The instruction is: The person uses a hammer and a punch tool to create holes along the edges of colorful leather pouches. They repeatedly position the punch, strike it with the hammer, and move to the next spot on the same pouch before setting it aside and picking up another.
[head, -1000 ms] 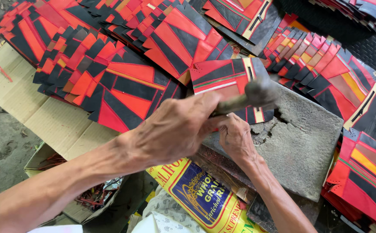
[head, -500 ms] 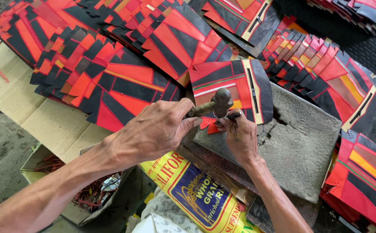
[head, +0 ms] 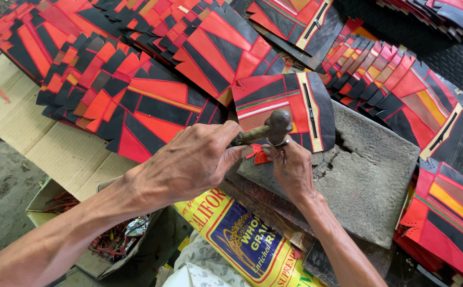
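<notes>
My left hand (head: 191, 159) grips the wooden handle of a hammer (head: 278, 124), whose dark metal head sits right above my right hand. My right hand (head: 291, 169) pinches a small upright metal punch (head: 278, 143) under the hammer head, over a small red leather scrap (head: 258, 155). Both hands work at the near left edge of a cracked grey stone slab (head: 372, 178). A red and black stitched panel with a zipper (head: 290, 98) lies just beyond the hammer.
Overlapping stacks of red, orange and black stitched panels (head: 136, 90) cover the ground to the left, behind and right (head: 444, 207). Flattened cardboard (head: 45, 143) lies at left, a box of scraps (head: 109, 239) below it, and a yellow and blue printed sack (head: 242, 239) near me.
The hammer head, raised and off to the right a second ago, has swung down and left onto the punch. My right hand stayed on the slab.
</notes>
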A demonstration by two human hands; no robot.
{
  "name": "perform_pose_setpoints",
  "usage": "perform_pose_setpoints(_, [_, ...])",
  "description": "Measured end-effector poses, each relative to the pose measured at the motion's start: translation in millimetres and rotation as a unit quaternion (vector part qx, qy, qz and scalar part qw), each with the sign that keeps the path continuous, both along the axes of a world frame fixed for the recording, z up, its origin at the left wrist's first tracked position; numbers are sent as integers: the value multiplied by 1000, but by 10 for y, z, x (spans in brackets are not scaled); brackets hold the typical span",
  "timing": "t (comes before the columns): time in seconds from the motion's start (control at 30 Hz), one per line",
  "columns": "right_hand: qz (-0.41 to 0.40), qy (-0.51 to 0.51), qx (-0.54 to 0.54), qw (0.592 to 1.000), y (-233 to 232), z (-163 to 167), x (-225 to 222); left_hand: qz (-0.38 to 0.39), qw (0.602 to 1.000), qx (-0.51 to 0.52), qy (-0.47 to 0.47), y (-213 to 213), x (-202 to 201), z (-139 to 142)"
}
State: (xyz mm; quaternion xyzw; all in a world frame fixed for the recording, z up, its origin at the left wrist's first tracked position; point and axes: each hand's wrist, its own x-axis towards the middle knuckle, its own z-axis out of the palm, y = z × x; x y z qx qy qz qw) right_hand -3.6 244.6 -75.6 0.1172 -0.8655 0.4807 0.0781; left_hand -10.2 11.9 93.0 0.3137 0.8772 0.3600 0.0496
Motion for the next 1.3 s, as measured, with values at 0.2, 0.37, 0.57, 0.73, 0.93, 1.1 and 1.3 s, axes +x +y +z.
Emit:
perform_pose_setpoints(0.2, [46, 135, 57, 988, 9, -49, -33, -49, 966, 193, 167, 93, 102, 275])
perform_pose_setpoints(0.37, [48, 70, 60, 995, 4, -31, 3, -53, 974, 193, 103, 232, 102, 143])
perform_pose_setpoints(0.57, [-39, -2, 11, 999, -25, -101, -37, 31, 998, -42, -40, -42, 13, -324])
perform_pose_setpoints(0.73, [-97, -168, -385, 902, 98, -267, -84, 200, 959, 92, -181, 56, -163, -1014])
perform_pose_setpoints(0.93, [-104, -134, -467, 868, 155, -233, 327, 269, 948, 142, -94, 340, -576, -1708])
perform_pose_setpoints(1.1, [-193, -180, -634, 727, 267, -228, 894, 206, 817, 446, -302, 476, -406, -1671])
perform_pose_setpoints(1.3, [-258, -85, -606, 748, 377, -210, 775, 262, 822, 358, -357, 687, 444, -1692])
